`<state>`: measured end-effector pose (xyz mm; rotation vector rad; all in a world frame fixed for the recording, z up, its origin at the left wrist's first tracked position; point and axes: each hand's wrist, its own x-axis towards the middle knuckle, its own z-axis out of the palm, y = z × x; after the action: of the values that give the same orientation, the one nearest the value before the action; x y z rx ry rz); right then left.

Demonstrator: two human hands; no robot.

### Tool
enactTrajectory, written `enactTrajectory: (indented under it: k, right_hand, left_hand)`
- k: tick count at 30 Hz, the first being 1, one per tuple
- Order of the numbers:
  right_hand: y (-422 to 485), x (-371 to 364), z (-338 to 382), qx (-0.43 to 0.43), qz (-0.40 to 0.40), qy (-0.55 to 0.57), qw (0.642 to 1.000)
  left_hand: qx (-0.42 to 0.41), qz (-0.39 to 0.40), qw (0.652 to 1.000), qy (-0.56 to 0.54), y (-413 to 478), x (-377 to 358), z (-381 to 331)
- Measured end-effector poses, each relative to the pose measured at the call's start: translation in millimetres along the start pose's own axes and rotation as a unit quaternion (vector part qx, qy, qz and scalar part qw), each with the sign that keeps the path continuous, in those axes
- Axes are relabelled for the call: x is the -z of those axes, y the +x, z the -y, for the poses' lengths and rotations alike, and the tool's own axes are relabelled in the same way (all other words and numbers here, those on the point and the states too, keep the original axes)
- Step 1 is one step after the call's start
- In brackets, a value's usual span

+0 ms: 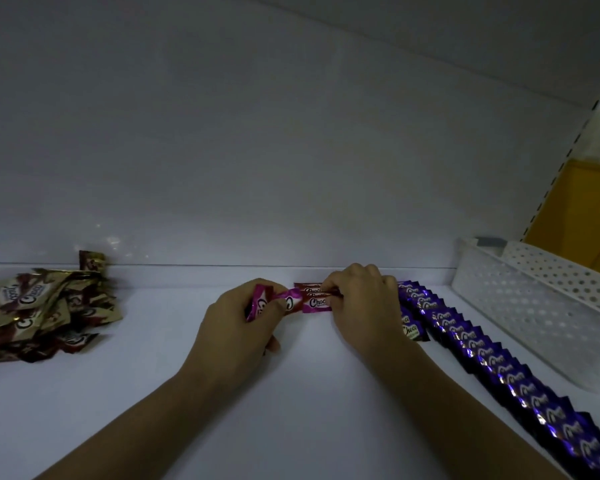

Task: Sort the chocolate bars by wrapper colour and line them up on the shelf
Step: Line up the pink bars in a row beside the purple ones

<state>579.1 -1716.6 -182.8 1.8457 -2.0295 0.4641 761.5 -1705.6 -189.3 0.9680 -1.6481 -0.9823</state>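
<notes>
In the head view, the step in hand is judged to be the laying of the pink group. A bundle of pink bars (pixel 261 303) is gripped in the left hand (pixel 238 323), with the fingers (pixel 272 345) curled round it. The right end of the front pink bar (pixel 315 303) is pinched by the bent fingers of the right hand (pixel 364 306). This bar lies at the near end of a short pink row (pixel 305 288) begun at the back edge of the shelf (pixel 291 403). Each new bar should be set flat, with the printed face upward and the logo readable. It should overlap the bar behind it by the same amount throughout. The row should be run straight toward the front, parallel to the purple row (pixel 492 362) and kept apart from it. A second, short group of purple bars (pixel 411 329) lies just beside the right wrist and should not be disturbed. The wrappers are glossy foil film, small and oblong, with crimped, saw-toothed ends; such film is judged to slide easily on the smooth white shelf, so light downward pressure is advised before release. A loose pile of gold-and-brown bars (pixel 39 306) is left unsorted at the far left. A white perforated plastic basket (pixel 534 306) stands at the right.
</notes>
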Motion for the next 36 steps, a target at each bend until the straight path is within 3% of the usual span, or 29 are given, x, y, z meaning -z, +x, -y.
enactTrajectory:
  k: [2, 3, 5, 6, 10, 14, 18, 23, 26, 27, 28, 31, 32, 34, 36]
  right_hand:
    - [-2.0, 6.0, 4.0, -0.016, -0.015, 0.141, 0.990]
    - [-3.6, 11.6, 8.0, -0.041, -0.001, 0.283, 0.958]
    - [-7.8, 23.7, 18.2, -0.080, 0.060, 0.539, 0.836]
    - [-9.7, 27.7, 22.1, -0.086, 0.089, 0.593, 0.795]
    - [-13.5, 34.1, 33.2, -0.065, 0.147, 0.602, 0.782]
    - [-13.4, 36.4, 31.2, -0.110, 0.117, 0.617, 0.770]
    - [-15.2, 37.3, 28.8, -0.124, 0.139, 0.667, 0.722]
    - [-16.3, 27.4, 33.2, -0.164, 0.182, 0.616, 0.749]
    - [-5.6, 32.2, 22.3, -0.216, 0.109, 0.675, 0.697]
    - [-3.1, 33.9, 16.6, -0.227, 0.074, 0.673, 0.700]
    - [-2.5, 34.7, 11.0, -0.224, 0.042, 0.644, 0.730]
    - [-3.9, 28.5, -3.4, -0.145, -0.001, 0.453, 0.880]
    - [-3.7, 27.3, -6.3, -0.119, 0.004, 0.388, 0.914]
    - [-1.8, 26.4, -12.3, -0.100, 0.034, 0.319, 0.942]
    - [-0.6, 28.1, -15.8, -0.093, 0.080, 0.300, 0.946]
  left_hand:
    - [0.001, -0.008, 1.000, 0.000, 2.0, 1.6, 0.6]
    - [0.000, -0.014, 1.000, 0.001, 2.6, 2.7, 1.7]
    - [0.005, -0.025, 1.000, -0.003, 2.6, 3.9, 4.1]
    - [0.011, -0.031, 0.999, -0.012, 2.6, 4.0, 5.9]
    - [0.022, -0.041, 0.998, -0.038, 3.8, 2.7, 8.9]
    - [0.000, -0.030, 1.000, -0.001, 2.7, 1.9, 7.2]
    - [0.002, -0.032, 0.999, -0.003, 0.6, 3.1, 8.3]
    - [-0.008, -0.028, 0.999, -0.014, -0.6, 4.6, 8.2]
    - [-0.004, -0.029, 1.000, 0.006, 4.2, 5.0, 7.0]
    - [0.002, -0.031, 1.000, 0.006, 5.0, 4.9, 7.1]
    - [0.009, -0.028, 1.000, 0.007, 4.7, 4.6, 7.3]
    - [0.017, -0.010, 1.000, 0.021, 2.7, 3.6, 7.0]
    - [0.020, -0.011, 0.999, 0.022, 2.8, 3.3, 6.5]
    - [0.027, -0.014, 0.999, 0.017, 3.8, 2.7, 5.6]
    - [0.031, -0.015, 0.999, 0.017, 4.4, 2.0, 3.9]
